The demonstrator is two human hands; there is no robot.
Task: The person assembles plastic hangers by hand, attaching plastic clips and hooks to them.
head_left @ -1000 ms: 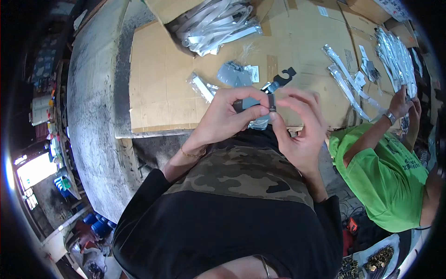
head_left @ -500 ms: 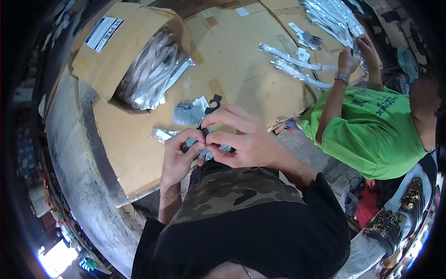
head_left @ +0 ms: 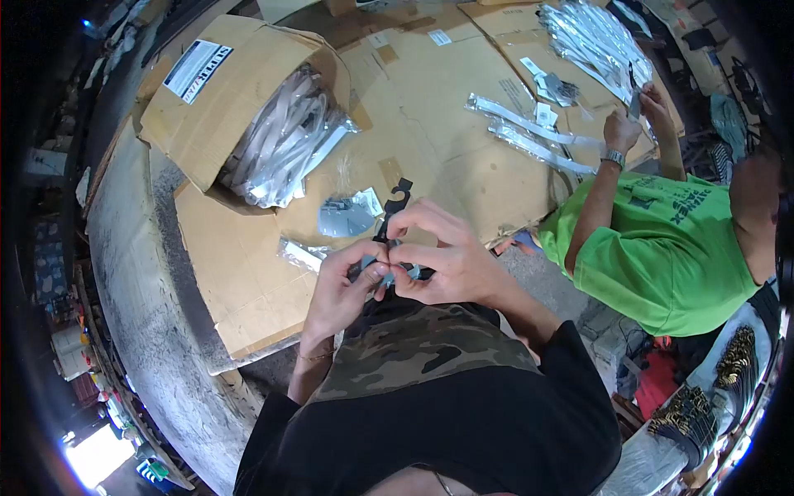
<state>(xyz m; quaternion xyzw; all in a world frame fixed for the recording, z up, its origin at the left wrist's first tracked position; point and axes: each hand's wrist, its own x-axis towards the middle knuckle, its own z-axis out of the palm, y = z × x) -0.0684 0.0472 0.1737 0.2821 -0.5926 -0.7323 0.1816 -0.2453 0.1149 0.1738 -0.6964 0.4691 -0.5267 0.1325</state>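
A black plastic hook hanger (head_left: 399,198) points up and away from my fingers, its open hook showing above the cardboard. My left hand (head_left: 346,285) pinches at its lower part with thumb and forefinger. Pressed close against those fingertips, my right hand (head_left: 447,256) pinches there too, its fingers curled. Some bluish clear material shows between and below the fingers, but its shape is mostly hidden. Just beyond my hands lie a pile of grey flat pieces (head_left: 343,218) and a white tag (head_left: 369,201). A clear-wrapped strip (head_left: 301,254) lies beside my left hand.
An open carton (head_left: 194,103) at the back left holds plastic-wrapped strips (head_left: 289,140). At the right, a co-worker in a green shirt (head_left: 653,240) handles a dark item near more wrapped strips (head_left: 595,50). Two wrapped white strips (head_left: 538,132) lie on the cardboard-covered table (head_left: 438,107).
The view has shifted slightly, so the table and my hands appear a little lower and further right. More of the hook hanger shows above my fingers. Both hands keep their pinch.
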